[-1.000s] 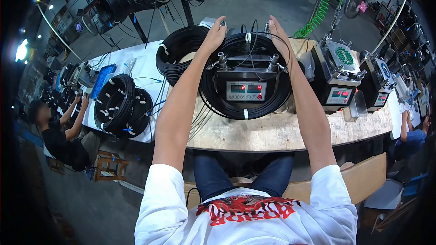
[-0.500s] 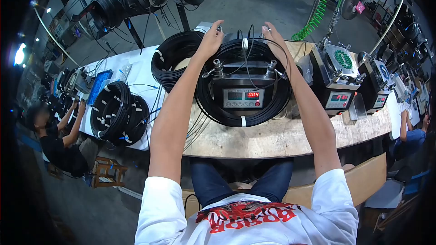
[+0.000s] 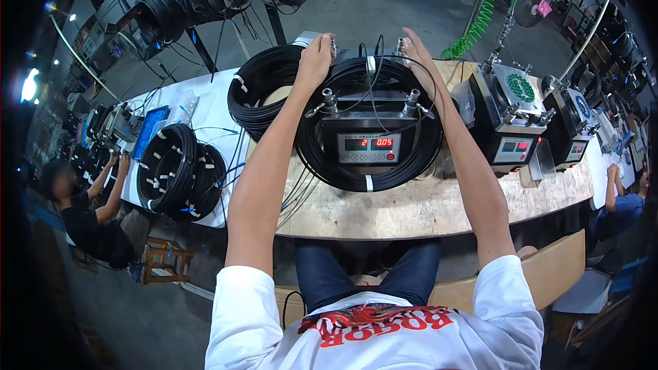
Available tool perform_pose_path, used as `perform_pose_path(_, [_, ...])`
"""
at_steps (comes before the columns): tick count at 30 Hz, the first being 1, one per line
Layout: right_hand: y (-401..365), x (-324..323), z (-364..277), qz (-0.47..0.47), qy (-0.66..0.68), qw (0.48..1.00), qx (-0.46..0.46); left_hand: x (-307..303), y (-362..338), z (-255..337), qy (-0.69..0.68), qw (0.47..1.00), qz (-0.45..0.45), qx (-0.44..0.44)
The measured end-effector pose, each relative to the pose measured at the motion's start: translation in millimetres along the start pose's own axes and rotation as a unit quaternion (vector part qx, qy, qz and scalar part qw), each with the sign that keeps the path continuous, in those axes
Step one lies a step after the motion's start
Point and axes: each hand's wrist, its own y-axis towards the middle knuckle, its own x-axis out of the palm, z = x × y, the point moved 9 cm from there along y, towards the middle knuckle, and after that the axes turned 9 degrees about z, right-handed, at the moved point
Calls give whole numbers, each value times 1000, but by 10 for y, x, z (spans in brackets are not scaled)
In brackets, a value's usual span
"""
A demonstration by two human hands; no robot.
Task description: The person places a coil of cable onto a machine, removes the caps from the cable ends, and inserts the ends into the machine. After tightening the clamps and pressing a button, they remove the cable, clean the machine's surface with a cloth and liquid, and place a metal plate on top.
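Note:
A polishing machine (image 3: 329,123) with a lit panel (image 3: 370,149) stands in front of me on the wooden table, its red digits reading 2 and 0.05. A coil of black cable (image 3: 322,171) with white ties rings the machine. At the far left corner, my left hand (image 3: 315,62) is closed on a metal knob (image 3: 334,46). My right hand (image 3: 419,58) grips the matching knob (image 3: 400,45) at the far right corner. Two nearer knobs (image 3: 329,101) (image 3: 412,101) stand untouched. Thin black leads loop over the top, joined by a white tie (image 3: 371,65).
Another black cable coil (image 3: 250,109) adjoins on the left, and more coils (image 3: 168,171) lie on the white table. Two similar machines (image 3: 510,116) (image 3: 572,123) stand to the right. A green spiral hose (image 3: 473,27) hangs behind. Co-workers (image 3: 89,205) (image 3: 620,199) sit at both sides.
The panel reading has gone from 0.04 to 0.05, and a 2 now shows beside it. Both hands have shifted slightly about the far knobs, the left fingers curling more.

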Motion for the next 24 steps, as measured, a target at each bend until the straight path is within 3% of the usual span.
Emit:
perform_pose_path(8, [47, -9, 117, 33, -43, 996, -76, 132, 94, -42, -5, 999, -34, 35])
perform_pose_path(11, [42, -64, 156, 54, -78, 995, -40, 105, 74, -82, -35, 999, -35, 4])
perform_pose_path(14, [54, -89, 139, 78, -73, 992, -66, 33, 59, -125, -19, 1000, 21, -4])
perform_pose_path(17, [28, -63, 110, 40, -24, 998, -34, 33, 54, -152, -4, 1000, 11, -28])
perform_pose_path(24, [14, -101, 185, 55, 25, 998, -8, 58, 67, -170, -57, 998, -3, 39])
